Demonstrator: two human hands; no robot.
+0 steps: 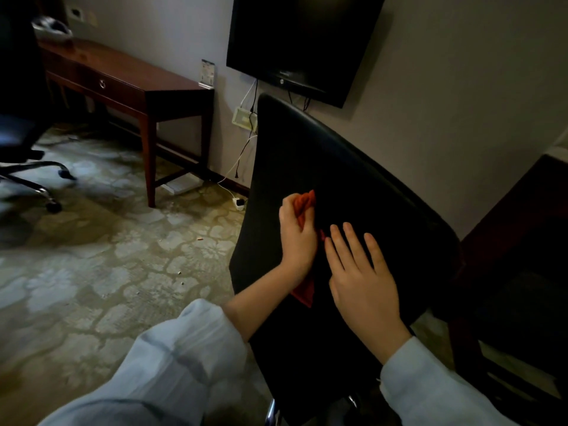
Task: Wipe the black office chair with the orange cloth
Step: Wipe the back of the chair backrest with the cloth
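The black office chair (353, 179) fills the middle of the view, its broad backrest facing me. My left hand (296, 238) is closed around the bunched orange cloth (304, 202), pressing it against the backrest's left part. A corner of the cloth hangs out below my wrist. My right hand (361, 278) lies flat on the backrest just to the right of the left hand, fingers spread, holding nothing.
A dark wooden desk (129, 78) stands at the back left against the wall. A black television (301, 41) hangs on the wall above the chair, cables trailing to the patterned carpet (107, 272). A second wheeled chair (21, 142) is at far left. Dark furniture (522, 256) stands right.
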